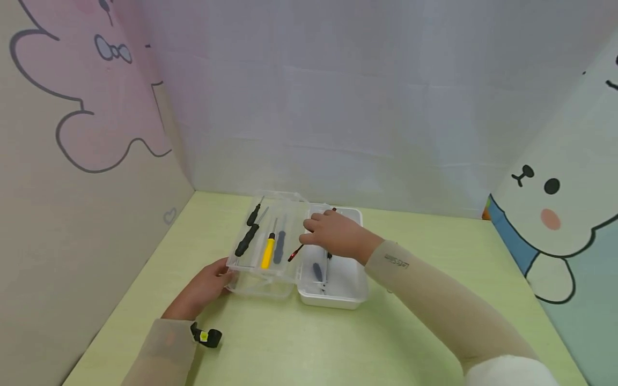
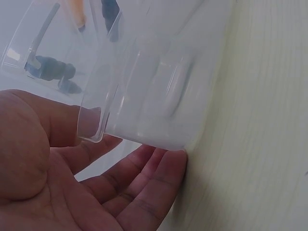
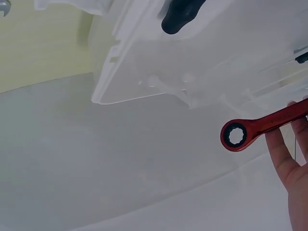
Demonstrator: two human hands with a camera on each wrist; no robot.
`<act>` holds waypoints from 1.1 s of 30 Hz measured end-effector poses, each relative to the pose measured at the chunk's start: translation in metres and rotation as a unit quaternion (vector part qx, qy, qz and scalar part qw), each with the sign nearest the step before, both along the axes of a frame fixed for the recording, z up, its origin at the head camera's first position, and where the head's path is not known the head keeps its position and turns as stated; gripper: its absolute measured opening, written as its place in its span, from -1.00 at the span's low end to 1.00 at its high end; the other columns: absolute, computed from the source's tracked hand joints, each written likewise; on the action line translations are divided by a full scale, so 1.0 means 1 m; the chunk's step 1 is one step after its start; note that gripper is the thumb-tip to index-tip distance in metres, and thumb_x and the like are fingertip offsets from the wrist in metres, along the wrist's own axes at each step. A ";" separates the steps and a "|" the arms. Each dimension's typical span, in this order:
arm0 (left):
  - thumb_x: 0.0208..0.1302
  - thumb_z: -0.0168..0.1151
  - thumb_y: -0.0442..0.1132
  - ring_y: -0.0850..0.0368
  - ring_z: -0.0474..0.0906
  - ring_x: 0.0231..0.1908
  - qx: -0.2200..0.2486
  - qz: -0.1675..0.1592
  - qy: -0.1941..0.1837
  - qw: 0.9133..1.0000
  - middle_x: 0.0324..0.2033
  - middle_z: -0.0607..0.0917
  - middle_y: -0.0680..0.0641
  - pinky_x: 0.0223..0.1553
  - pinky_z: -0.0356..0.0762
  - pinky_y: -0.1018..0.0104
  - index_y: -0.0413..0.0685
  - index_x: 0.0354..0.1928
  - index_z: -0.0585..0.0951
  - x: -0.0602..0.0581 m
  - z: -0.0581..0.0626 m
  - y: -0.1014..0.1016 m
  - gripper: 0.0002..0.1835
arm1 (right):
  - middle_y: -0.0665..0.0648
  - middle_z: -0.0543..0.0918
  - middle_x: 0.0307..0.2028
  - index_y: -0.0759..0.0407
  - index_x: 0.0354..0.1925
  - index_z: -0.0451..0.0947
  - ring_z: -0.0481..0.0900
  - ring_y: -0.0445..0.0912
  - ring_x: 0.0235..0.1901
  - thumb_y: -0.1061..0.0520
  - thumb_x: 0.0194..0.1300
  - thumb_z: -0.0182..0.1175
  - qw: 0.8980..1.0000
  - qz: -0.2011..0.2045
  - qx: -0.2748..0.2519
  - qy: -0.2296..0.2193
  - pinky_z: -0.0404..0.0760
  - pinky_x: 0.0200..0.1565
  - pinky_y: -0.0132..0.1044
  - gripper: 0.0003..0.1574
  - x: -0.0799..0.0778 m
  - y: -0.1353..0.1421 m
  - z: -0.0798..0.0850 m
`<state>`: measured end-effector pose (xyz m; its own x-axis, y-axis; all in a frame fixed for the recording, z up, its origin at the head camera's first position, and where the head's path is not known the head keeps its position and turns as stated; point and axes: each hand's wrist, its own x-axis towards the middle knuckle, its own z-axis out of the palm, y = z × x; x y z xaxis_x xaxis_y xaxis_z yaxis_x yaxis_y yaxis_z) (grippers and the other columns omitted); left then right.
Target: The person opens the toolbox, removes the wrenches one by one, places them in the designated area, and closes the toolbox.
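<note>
In the head view, my right hand (image 1: 338,233) is above the white box (image 1: 350,281). It holds a red ratchet wrench (image 3: 274,120), whose ring end points out past the fingers in the right wrist view. My left hand (image 1: 205,289) grips the near left corner of a clear plastic tray (image 1: 245,267), thumb at its edge and other fingers lower down. On that tray lie a yellow screwdriver (image 1: 267,253), a black screwdriver (image 1: 247,240), a smaller black screwdriver (image 1: 253,215) and a dark grey handle (image 1: 279,249). Under the tray shows the clear lid (image 1: 270,291).
A dark handled tool (image 1: 317,272) lies inside the white box. The pale wood-look table (image 1: 434,246) spreads around the box, with printed curtain walls behind and at both sides. At the right wrist view's top left corner is a metal tool end (image 3: 5,6).
</note>
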<state>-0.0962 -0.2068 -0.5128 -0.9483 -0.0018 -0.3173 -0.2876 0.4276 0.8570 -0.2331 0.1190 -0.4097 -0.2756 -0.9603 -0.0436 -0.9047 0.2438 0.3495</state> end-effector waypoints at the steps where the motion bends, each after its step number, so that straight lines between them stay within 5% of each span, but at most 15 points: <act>1: 0.66 0.03 -0.23 -0.12 0.59 0.11 0.001 0.000 -0.001 1.000 0.35 0.54 -0.34 0.18 0.63 -0.10 -0.24 0.56 0.34 0.000 0.000 0.000 -0.46 | -0.03 0.43 -0.28 -0.09 -0.06 0.51 0.28 -0.11 -0.33 0.46 0.43 0.17 1.000 -0.005 -0.004 -0.004 0.31 -0.22 -0.25 -0.57 0.000 0.002 0.000; 18: 0.65 0.03 -0.26 -0.09 0.60 0.05 0.001 0.011 0.002 1.000 0.28 0.59 -0.33 0.12 0.65 -0.04 -0.26 0.53 0.37 0.002 0.002 0.002 -0.48 | -0.03 0.57 -0.22 -0.04 0.06 0.68 0.47 -0.10 -0.29 0.54 0.36 0.15 0.991 -0.078 -0.082 -0.070 0.49 -0.21 -0.26 -0.43 0.011 0.046 -0.004; 27: 0.66 0.02 -0.25 -0.12 0.60 0.12 0.000 0.008 -0.010 1.000 0.36 0.54 -0.34 0.18 0.62 -0.07 -0.24 0.56 0.35 0.001 0.004 0.001 -0.47 | -0.02 0.63 -0.23 -0.06 -0.02 0.71 0.56 -0.09 -0.28 0.52 0.29 0.28 0.968 -0.165 -0.150 -0.112 0.60 -0.22 -0.25 -0.47 0.026 0.076 -0.015; 33: 0.66 0.03 -0.23 -0.10 0.60 0.10 0.006 0.011 -0.011 1.000 0.31 0.57 -0.33 0.14 0.64 -0.06 -0.24 0.55 0.35 0.001 0.005 0.002 -0.47 | -0.04 0.67 -0.22 0.00 -0.02 0.76 0.61 -0.11 -0.22 0.38 0.37 0.36 0.942 -0.219 -0.202 -0.154 0.66 -0.14 -0.22 -0.66 0.038 0.096 -0.026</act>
<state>-0.0955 -0.2049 -0.5080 -0.9411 -0.0180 -0.3376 -0.3148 0.4108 0.8556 -0.1952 0.2148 -0.4353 -0.6840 -0.7121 0.1585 -0.7291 0.6749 -0.1138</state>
